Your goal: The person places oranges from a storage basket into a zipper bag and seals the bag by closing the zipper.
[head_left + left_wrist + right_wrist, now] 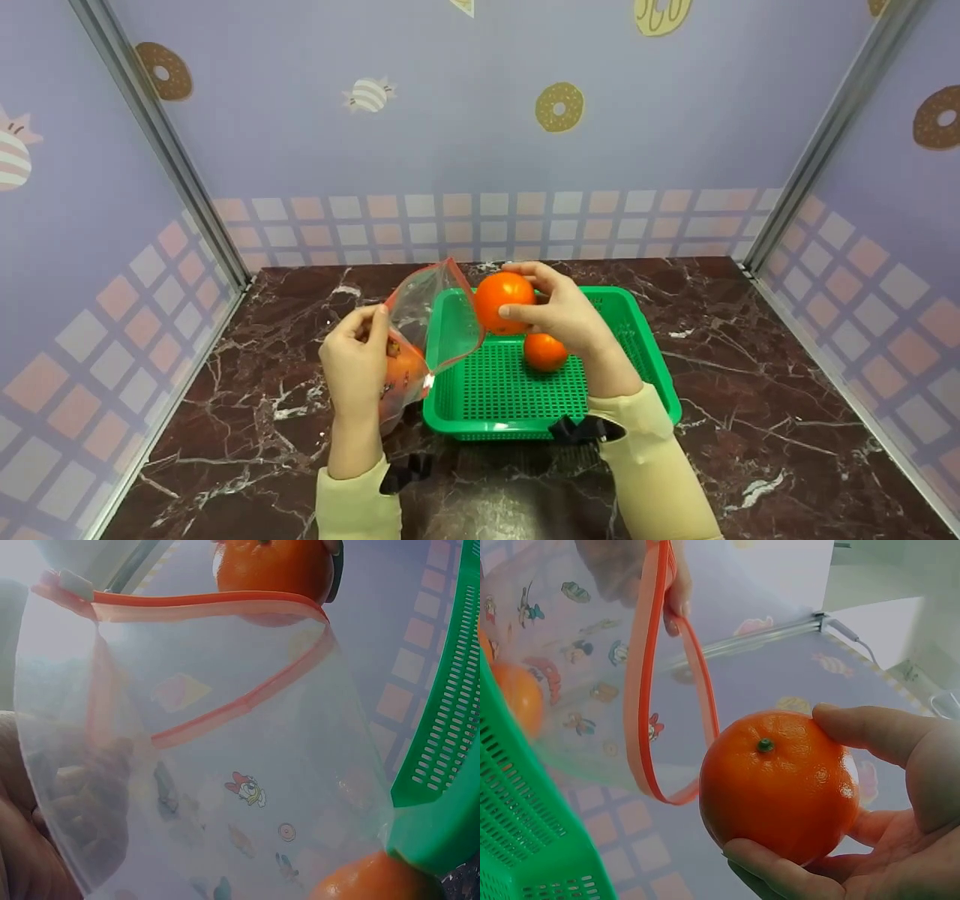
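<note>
My left hand (356, 360) pinches the rim of a clear zip bag (442, 319) printed with small cartoon figures. Its red-edged mouth gapes toward the right, and the lower part holds orange fruit (403, 369). Between thumb and fingers, my right hand (566, 311) grips a mandarin (505, 302) right at that mouth, over the basket. In the right wrist view the mandarin (780, 786) shows its green stem end, close beside the red rim. Another mandarin (545, 352) lies in the green basket (652, 367) below my right hand.
The basket stands on a dark red marble-patterned table (765, 420), just right of the bag. Lilac patterned walls (465, 150) enclose the table at the back and both sides. Black straps (585, 430) hang near my sleeves.
</note>
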`<state>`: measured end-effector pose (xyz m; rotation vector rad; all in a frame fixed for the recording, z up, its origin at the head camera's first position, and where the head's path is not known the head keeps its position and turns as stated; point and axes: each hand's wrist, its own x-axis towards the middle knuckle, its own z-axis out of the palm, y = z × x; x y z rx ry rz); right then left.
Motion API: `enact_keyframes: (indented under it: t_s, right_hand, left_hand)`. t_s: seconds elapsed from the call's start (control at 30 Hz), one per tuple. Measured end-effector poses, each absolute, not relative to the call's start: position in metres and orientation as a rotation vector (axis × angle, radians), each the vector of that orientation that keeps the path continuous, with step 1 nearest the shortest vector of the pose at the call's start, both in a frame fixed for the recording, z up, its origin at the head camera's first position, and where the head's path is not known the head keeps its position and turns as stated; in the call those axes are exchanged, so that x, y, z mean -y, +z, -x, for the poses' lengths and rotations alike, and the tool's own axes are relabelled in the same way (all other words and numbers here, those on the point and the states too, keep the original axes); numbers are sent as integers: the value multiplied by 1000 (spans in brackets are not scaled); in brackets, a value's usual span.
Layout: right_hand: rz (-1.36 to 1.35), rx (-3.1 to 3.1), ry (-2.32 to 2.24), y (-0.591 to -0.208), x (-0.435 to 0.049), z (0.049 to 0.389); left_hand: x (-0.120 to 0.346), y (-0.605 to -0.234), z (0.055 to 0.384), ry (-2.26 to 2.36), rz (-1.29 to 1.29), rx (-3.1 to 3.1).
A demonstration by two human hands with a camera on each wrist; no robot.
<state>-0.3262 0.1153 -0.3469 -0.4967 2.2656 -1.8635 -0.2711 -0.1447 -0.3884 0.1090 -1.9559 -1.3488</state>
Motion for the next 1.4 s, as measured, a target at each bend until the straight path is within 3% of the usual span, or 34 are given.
enact_keyframes:
  t_s: [1.4]
  right_hand:
    - [695, -2365, -1594, -341, -60, 310]
  left_hand:
    - [145, -389, 271, -1354, -88, 1930]
